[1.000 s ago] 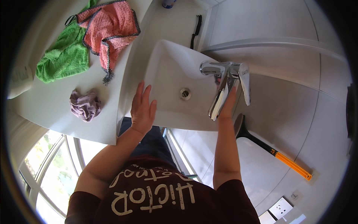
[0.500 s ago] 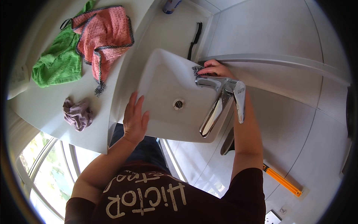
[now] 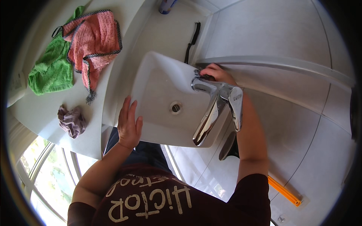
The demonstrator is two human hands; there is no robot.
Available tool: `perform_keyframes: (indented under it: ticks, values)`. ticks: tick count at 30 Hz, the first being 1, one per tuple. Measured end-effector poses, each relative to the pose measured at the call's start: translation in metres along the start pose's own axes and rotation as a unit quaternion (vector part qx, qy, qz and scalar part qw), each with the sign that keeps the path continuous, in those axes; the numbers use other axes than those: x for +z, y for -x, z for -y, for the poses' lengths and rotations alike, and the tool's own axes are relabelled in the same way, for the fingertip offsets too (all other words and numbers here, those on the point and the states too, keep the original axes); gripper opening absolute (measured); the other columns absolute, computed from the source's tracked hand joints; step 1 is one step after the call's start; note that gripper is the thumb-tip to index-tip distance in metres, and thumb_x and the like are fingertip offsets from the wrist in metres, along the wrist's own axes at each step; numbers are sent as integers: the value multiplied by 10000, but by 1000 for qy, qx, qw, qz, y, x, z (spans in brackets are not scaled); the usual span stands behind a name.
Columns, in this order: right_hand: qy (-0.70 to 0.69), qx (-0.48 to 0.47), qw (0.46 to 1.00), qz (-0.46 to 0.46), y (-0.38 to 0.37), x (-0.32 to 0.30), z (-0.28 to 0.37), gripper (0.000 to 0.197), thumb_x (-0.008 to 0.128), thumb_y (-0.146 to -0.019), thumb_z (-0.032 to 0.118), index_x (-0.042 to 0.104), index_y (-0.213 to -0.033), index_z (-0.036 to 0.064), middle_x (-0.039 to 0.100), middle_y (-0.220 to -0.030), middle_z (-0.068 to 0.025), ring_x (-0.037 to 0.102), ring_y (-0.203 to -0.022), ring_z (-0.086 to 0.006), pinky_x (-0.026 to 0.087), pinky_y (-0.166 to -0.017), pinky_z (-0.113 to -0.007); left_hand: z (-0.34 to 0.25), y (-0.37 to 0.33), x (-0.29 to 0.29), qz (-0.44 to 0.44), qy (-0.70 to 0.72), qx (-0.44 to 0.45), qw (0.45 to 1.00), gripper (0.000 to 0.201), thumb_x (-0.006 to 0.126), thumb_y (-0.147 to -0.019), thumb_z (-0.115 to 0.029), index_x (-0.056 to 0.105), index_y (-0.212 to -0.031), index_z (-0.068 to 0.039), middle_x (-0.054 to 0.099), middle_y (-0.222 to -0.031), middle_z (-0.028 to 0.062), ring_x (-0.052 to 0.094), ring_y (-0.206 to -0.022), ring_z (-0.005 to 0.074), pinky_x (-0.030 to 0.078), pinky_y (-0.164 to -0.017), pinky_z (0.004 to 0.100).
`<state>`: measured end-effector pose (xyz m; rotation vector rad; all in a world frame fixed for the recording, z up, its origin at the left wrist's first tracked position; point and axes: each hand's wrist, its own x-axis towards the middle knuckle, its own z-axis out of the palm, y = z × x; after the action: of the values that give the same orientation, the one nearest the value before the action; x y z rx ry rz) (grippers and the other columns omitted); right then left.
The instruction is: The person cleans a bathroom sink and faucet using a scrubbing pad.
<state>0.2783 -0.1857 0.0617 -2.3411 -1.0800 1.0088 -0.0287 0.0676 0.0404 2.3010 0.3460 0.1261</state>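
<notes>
A white basin [image 3: 158, 132] with a round metal drain [image 3: 175, 108] lies before me. A chrome tap [image 3: 206, 122] stands at its right side, its spout and lever tilted in view. My left hand [image 3: 129, 126] rests at the basin's left rim, fingers stretched out and holding nothing. Behind the tap's base, at the basin's far right rim, my right hand [image 3: 218, 73] has its fingers curled round a small dark grey scrubber [image 3: 197, 73]. Most of that scrubber is hidden by the fingers and the tap, so its exact kind is unclear.
On the counter at left lie a pink cloth [image 3: 96, 35], a green cloth [image 3: 52, 71] and a crumpled mauve cloth [image 3: 71, 121]. Beyond the basin are a black-handled brush [image 3: 193, 41] and a blue can [image 3: 167, 5]. An orange tool [image 3: 284, 192] is at lower right.
My right hand's fingers have curled in more tightly beside the tap's base. My left hand stays at the basin rim, and the whole view has shifted slightly.
</notes>
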Motion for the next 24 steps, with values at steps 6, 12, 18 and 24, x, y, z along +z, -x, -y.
perform_keyframes:
  ticks: [6,12,18,24]
  values:
    - [-88,131,986,-55,26,3,-4,277,664,-826,217,679,-1083,116,594,-1083,-76,579,-1025,-168,455,-869,-286,4,4,-1,8,-6,-11,1000,496,535,-868,-102,420,-1337,14,322,-1456,241,378,-1297,407,324,-1067,444]
    - [47,-77,984,-156,18,24,-5,287,637,-845,152,671,-1129,142,606,-1073,-81,585,-1003,-167,459,-877,-275,1,0,2,-3,11,9,1000,465,507,-884,-73,426,-1331,26,348,-1440,256,388,-1303,419,329,-1073,438]
    - [-262,200,918,-220,63,31,30,368,615,-875,128,606,-1239,178,622,-1127,-64,589,-978,-166,460,-886,-263,5,3,-1,-2,-3,10,1000,492,542,-874,-103,417,-1335,13,315,-1456,244,378,-1294,412,331,-1057,453]
    - [-203,-6,952,-228,43,43,4,363,549,-933,219,545,-1274,96,608,-1194,-68,577,-1085,-189,445,-947,-284,1,0,0,8,-1,14,1000,486,535,-881,-102,414,-1337,13,315,-1456,244,362,-1306,411,323,-1064,451]
